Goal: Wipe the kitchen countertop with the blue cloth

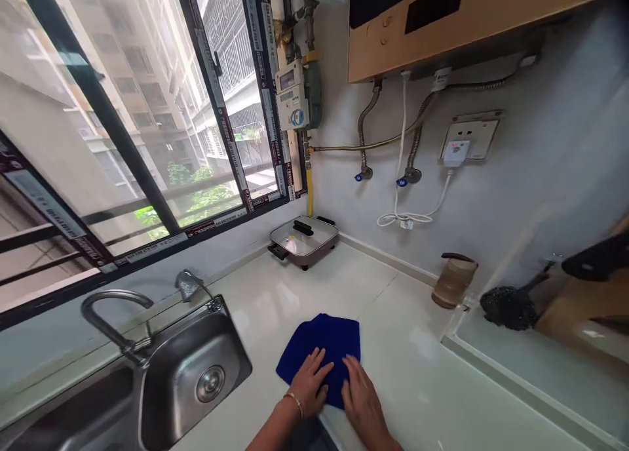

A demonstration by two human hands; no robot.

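A dark blue cloth (324,336) lies spread on the white countertop (393,346), its outline uneven and its far edge slightly ruffled. My left hand (310,384), with a bracelet at the wrist, rests on the cloth's near left part, fingers stretched and apart. Over the cloth's near right edge is my right hand (361,395), fingers extended and slightly bent. Neither hand grips anything that I can see. Part of the cloth's near side is hidden beneath the hands.
To the left is a steel double sink (230,346) with a curved faucet (115,300). An electric pan with a glass lid (304,238) stands in the back corner. At right are a brown jug (455,284) and a black scrubbing brush (508,307) behind a low ledge.
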